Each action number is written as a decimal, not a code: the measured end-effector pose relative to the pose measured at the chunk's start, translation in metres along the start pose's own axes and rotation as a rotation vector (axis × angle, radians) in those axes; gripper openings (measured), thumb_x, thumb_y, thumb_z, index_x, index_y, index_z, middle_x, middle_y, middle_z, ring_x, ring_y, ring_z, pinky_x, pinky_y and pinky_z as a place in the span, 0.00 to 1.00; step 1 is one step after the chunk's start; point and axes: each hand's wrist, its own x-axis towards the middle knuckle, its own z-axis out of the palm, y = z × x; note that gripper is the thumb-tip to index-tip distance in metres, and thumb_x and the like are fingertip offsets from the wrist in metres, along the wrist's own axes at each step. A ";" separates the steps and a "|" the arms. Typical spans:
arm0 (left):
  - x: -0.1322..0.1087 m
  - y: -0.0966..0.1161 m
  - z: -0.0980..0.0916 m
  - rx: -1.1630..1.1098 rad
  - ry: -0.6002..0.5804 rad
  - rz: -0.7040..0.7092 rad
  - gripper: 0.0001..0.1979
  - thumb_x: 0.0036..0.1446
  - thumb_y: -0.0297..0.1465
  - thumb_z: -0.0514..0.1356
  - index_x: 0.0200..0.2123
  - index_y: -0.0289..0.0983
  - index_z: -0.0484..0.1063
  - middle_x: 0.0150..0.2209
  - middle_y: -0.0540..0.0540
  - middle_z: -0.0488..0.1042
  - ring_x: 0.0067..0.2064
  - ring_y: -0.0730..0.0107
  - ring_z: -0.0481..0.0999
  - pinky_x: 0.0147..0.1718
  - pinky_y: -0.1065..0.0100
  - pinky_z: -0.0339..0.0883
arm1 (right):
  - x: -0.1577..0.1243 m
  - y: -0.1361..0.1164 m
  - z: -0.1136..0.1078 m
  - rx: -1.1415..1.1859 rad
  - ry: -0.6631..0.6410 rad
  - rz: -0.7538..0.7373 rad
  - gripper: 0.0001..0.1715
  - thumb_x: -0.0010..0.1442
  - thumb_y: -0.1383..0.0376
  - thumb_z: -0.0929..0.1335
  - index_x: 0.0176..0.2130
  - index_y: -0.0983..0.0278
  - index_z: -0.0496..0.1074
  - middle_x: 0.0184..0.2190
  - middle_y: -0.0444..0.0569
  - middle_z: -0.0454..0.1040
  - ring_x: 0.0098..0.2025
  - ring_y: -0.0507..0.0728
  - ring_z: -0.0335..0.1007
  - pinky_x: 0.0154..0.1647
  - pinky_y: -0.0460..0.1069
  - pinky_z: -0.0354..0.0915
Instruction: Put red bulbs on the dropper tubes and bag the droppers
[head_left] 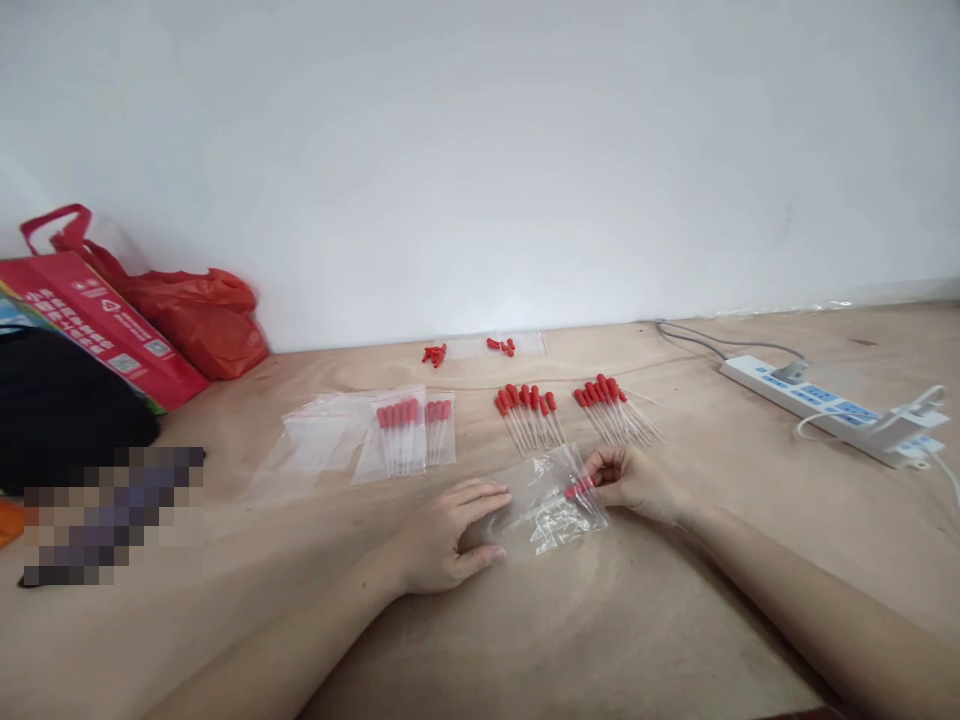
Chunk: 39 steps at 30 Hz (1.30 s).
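Note:
A clear plastic bag [536,505] lies on the wooden table between my hands. My left hand [457,530] rests at its left edge, fingers apart, the fingertips touching the plastic. At the bag's right end my right hand [626,482] is closed on a red-capped dropper [580,488], whose red end shows at the bag's opening. Just beyond lie two fanned groups of red-capped droppers, one in the middle [529,410] and one to the right [611,405]. Left of them, bags with droppers inside [399,435] lie beside flat clear bags [319,435].
Loose red caps [433,355] lie near the wall. A white power strip [825,405] with cables stands at the right. On the left are a red plastic bag [199,320], a printed red bag [112,320] and a black item [67,410].

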 end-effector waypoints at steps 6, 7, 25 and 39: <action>0.000 -0.002 0.001 0.021 -0.014 0.011 0.23 0.53 0.37 0.57 0.52 0.36 0.62 0.54 0.41 0.63 0.56 0.61 0.60 0.53 0.58 0.56 | -0.006 -0.008 0.002 -0.088 -0.156 -0.111 0.11 0.39 0.62 0.74 0.25 0.66 0.75 0.29 0.48 0.74 0.31 0.53 0.69 0.34 0.47 0.65; 0.000 -0.001 0.001 0.025 -0.019 0.008 0.23 0.53 0.37 0.57 0.52 0.36 0.62 0.54 0.41 0.62 0.56 0.61 0.60 0.54 0.58 0.56 | -0.008 -0.010 0.003 -0.105 -0.170 -0.137 0.10 0.41 0.62 0.73 0.26 0.66 0.76 0.31 0.48 0.74 0.32 0.53 0.69 0.34 0.47 0.65; 0.000 -0.001 0.000 0.071 -0.029 0.034 0.15 0.55 0.35 0.55 0.47 0.44 0.69 0.55 0.44 0.62 0.57 0.60 0.58 0.52 0.56 0.57 | 0.059 -0.031 -0.024 -0.647 0.359 -0.026 0.08 0.49 0.66 0.66 0.31 0.66 0.71 0.24 0.46 0.73 0.22 0.49 0.67 0.25 0.43 0.61; -0.001 -0.005 0.002 0.132 -0.028 0.075 0.15 0.56 0.37 0.53 0.46 0.44 0.69 0.54 0.43 0.62 0.57 0.61 0.58 0.52 0.54 0.55 | 0.124 -0.046 -0.003 -0.792 0.526 0.065 0.03 0.42 0.70 0.67 0.19 0.67 0.70 0.19 0.53 0.71 0.28 0.57 0.68 0.25 0.46 0.59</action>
